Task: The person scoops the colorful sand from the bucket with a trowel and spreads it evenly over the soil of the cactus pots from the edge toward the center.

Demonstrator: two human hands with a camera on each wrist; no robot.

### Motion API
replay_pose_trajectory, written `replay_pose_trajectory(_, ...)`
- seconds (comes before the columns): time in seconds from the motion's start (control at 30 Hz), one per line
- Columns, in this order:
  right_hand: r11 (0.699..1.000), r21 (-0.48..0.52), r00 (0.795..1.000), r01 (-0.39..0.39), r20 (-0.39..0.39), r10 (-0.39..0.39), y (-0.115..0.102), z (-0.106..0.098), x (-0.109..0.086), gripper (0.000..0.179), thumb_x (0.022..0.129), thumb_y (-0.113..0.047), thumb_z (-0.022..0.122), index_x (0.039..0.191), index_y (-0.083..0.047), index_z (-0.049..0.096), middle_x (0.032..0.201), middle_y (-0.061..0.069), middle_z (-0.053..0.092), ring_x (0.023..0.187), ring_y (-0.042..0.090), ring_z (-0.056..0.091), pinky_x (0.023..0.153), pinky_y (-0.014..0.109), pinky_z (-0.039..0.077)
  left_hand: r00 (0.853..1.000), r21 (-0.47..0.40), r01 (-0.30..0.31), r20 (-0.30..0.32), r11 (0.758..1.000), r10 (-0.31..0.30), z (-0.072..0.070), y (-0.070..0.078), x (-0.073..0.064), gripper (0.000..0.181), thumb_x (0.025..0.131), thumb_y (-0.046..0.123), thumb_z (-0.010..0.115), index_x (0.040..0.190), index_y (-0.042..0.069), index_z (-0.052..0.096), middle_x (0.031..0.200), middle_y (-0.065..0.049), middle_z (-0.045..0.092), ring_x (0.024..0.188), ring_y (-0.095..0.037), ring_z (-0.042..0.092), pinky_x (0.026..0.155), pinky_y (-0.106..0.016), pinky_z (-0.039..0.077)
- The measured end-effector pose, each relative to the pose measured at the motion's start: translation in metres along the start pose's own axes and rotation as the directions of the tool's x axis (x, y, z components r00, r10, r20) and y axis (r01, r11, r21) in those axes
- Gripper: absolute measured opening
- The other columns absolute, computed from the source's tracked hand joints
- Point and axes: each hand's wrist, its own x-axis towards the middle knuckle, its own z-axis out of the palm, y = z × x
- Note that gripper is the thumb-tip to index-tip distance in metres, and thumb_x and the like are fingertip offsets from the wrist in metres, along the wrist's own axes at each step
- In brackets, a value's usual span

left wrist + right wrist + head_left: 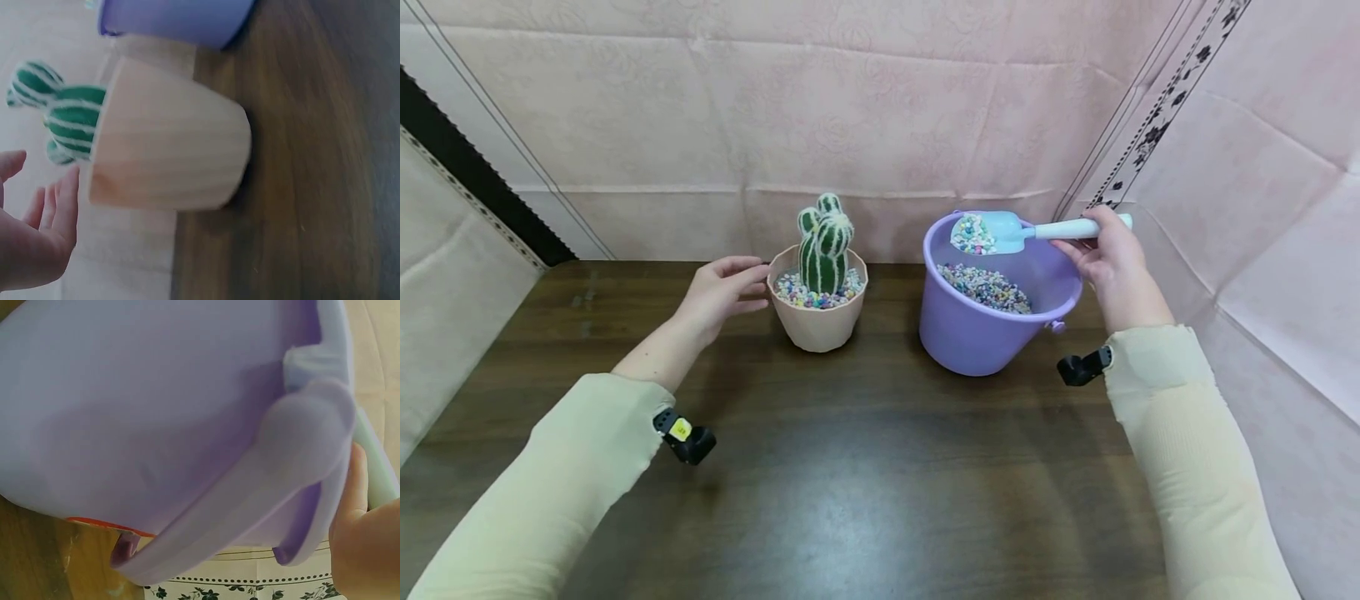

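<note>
My right hand grips the pale handle of a light blue toy shovel, whose blade lies level over the mouth of a purple bucket. Small multicoloured pebbles fill the blade's front part, and more pebbles lie inside the bucket. To the left stands a beige pot with a green, white-striped cactus rising from similar pebbles. Beside the pot's left rim is my left hand, fingers extended; in the left wrist view its fingertips appear close to the rim, holding nothing.
Both containers stand near the back edge of a dark wooden table. Pale patterned cloth hangs behind, with more cloth at both sides. The bucket's purple handle hangs down its side in the right wrist view.
</note>
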Motion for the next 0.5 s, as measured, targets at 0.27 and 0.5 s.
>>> replay_pose_trajectory(0.27, 1.0, -0.015, 1.0, -0.017, 0.011, 0.017, 0.005, 0.005, 0.002, 0.027, 0.082, -0.001, 0.067, 0.1, -0.013, 0.05, 0.113, 0.01, 0.051, 0.125, 0.019, 0.047, 0.098, 0.039, 0.046, 0.994, 0.003, 0.11, -0.007, 0.994, -0.11, 0.006, -0.022, 0.014, 0.062, 0.094, 0.023, 0.053, 0.145, 0.001, 0.025, 0.135, -0.012, 0.04, 0.101, -0.012, 0.053, 0.086, -0.022, 0.055)
replay_pose_trajectory(0.5, 0.999, -0.009, 0.999, -0.031, 0.012, 0.032, 0.008, 0.008, 0.003, 0.028, 0.079, 0.002, 0.068, 0.097, -0.012, 0.051, 0.108, 0.01, 0.053, 0.118, 0.021, 0.053, 0.096, 0.04, 0.048, 0.99, 0.015, 0.132, -0.042, 0.991, -0.131, 0.016, -0.02, 0.019, 0.058, 0.095, 0.017, 0.053, 0.145, 0.003, 0.027, 0.144, -0.016, 0.039, 0.123, -0.025, 0.048, 0.096, -0.032, 0.051)
